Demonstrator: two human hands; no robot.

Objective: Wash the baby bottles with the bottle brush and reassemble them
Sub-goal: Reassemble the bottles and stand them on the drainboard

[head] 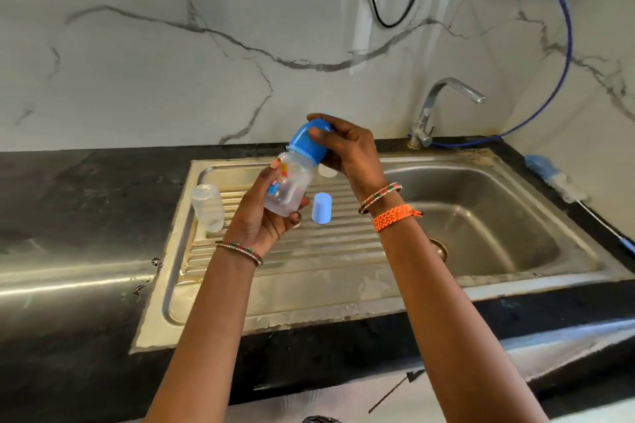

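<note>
head view: left hand (261,213) gripping bottle (290,187), right hand (343,151) clasping its blue cap (305,144) (above drainboard (275,271))

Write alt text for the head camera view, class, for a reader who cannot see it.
Over a steel sink's draining board, the left hand holds a clear baby bottle while the right hand grips its blue cap. A second capless bottle and a pale blue cap stand on the board.
</note>
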